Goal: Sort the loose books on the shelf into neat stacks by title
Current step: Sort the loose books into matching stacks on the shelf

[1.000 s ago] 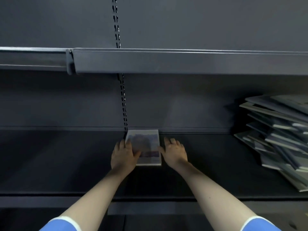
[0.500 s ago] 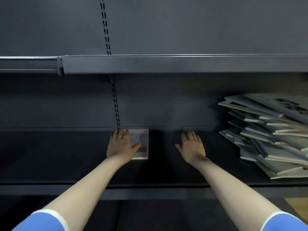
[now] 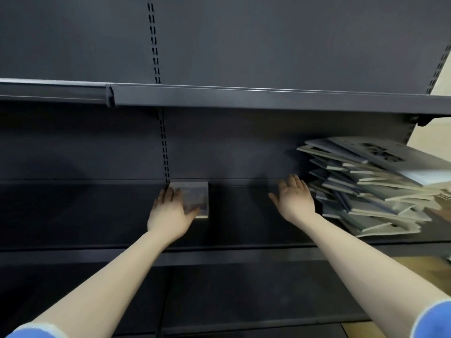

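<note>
Rightward, the pile (image 3: pixel 371 189) is lying just beside the flat-fingered right hand (image 3: pixel 294 201), while the left hand (image 3: pixel 168 211) is pressing the book (image 3: pixel 197 198) flat.

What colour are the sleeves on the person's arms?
Blue with a white cuff edge, seen at the bottom corners of the head view: left sleeve, right sleeve.

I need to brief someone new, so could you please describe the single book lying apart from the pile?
On the dark shelf, find the slotted upright on the back panel. At its foot lies the small book, partly under the left hand. It lies flat and alone, unlike the untidy pile at the right.
</note>
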A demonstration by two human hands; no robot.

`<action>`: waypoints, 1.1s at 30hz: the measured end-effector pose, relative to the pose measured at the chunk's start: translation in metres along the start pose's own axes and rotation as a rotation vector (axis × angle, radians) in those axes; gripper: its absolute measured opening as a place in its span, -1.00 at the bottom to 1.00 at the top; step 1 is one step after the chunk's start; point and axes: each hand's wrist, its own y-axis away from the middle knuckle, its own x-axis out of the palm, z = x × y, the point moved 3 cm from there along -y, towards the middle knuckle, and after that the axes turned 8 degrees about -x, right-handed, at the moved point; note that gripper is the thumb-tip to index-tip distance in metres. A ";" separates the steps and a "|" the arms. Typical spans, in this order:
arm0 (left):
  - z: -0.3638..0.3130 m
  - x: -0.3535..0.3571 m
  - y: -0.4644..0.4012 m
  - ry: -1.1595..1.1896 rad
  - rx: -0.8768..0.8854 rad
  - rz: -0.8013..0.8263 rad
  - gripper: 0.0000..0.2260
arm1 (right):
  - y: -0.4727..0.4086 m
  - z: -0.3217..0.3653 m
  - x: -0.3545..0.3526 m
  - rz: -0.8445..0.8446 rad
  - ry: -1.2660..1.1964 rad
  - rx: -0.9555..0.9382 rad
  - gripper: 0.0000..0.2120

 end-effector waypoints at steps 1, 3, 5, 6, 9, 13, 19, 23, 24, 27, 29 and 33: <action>0.002 -0.001 0.003 0.009 0.001 -0.009 -0.31 | 0.005 -0.002 -0.003 -0.013 0.006 -0.003 -0.45; 0.002 -0.005 0.011 0.020 -0.010 -0.007 -0.31 | 0.015 -0.006 -0.012 -0.045 0.012 -0.006 -0.46; -0.001 -0.009 0.018 0.028 -0.007 0.004 -0.32 | 0.022 -0.012 -0.022 -0.069 0.035 -0.007 -0.47; -0.004 -0.012 0.021 0.031 -0.002 0.006 -0.34 | 0.024 -0.016 -0.027 -0.078 0.048 -0.005 -0.47; -0.017 -0.020 0.029 0.015 0.026 -0.010 -0.42 | 0.026 -0.029 -0.043 -0.120 0.072 0.012 -0.49; -0.040 -0.029 0.031 0.009 0.038 -0.015 -0.43 | 0.028 -0.053 -0.060 -0.132 0.102 0.052 -0.47; -0.100 -0.026 0.030 0.029 0.081 -0.016 -0.42 | 0.033 -0.108 -0.077 -0.134 0.146 0.090 -0.50; -0.159 -0.013 0.032 0.064 0.089 0.000 -0.41 | 0.031 -0.155 -0.085 -0.152 0.121 0.116 -0.51; -0.175 -0.009 0.032 0.076 0.097 0.000 -0.41 | 0.029 -0.167 -0.086 -0.157 0.110 0.120 -0.51; -0.226 0.004 0.032 0.115 0.125 -0.006 -0.42 | 0.024 -0.198 -0.092 -0.161 0.106 0.100 -0.51; -0.263 0.013 0.032 0.138 0.148 -0.002 -0.42 | 0.019 -0.217 -0.097 -0.138 0.062 0.085 -0.50; -0.334 0.030 0.031 0.199 0.167 0.029 -0.39 | 0.003 -0.260 -0.103 -0.076 -0.086 0.092 -0.45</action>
